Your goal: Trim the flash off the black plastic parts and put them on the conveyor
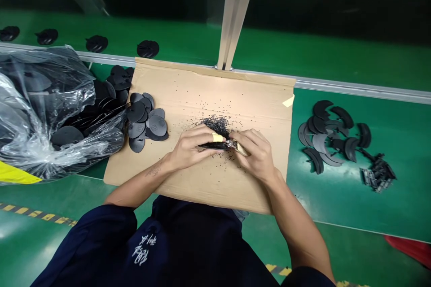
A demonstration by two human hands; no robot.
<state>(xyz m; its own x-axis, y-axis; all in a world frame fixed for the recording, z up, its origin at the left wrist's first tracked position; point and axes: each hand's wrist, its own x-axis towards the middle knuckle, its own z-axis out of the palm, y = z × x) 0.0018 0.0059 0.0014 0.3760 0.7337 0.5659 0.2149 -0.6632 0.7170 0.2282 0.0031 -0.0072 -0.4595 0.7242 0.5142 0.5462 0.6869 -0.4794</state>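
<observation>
- Left hand (pixel 193 147): fingers curled shut, pinching a flat black plastic piece (pixel 213 145) held low over the cardboard sheet (pixel 202 94). Yellowish tape (pixel 217 137) wraps one fingertip.
- Right hand (pixel 256 152): closed around a small metal-tipped tool (pixel 233 144). The tip meets the right end of the black plastic piece.
- Both hands sit close together near the middle of the cardboard sheet, just on the near side of a heap of black shavings (pixel 217 123). Loose specks are scattered around it.
- The cardboard sheet lies on the green table (pixel 353 197), its far edge against a metal rail (pixel 353 86).
- Left of the hands: black round discs (pixel 148 123) spill from a clear plastic bag (pixel 40 112) onto the sheet's left edge.
- Right, off the sheet and well apart from the hands: a pile of black crescent offcuts (pixel 332 136), with a smaller clump of dark bits (pixel 377 174) just beside it.
- Beyond the rail: a green belt (pixel 269 49) carries four single discs (pixel 148 48) in a row at the left.
- An aluminium post (pixel 235 9) rises from the rail behind the sheet.
- The person's dark blue clothing (pixel 175 246) fills the near edge of the view.
</observation>
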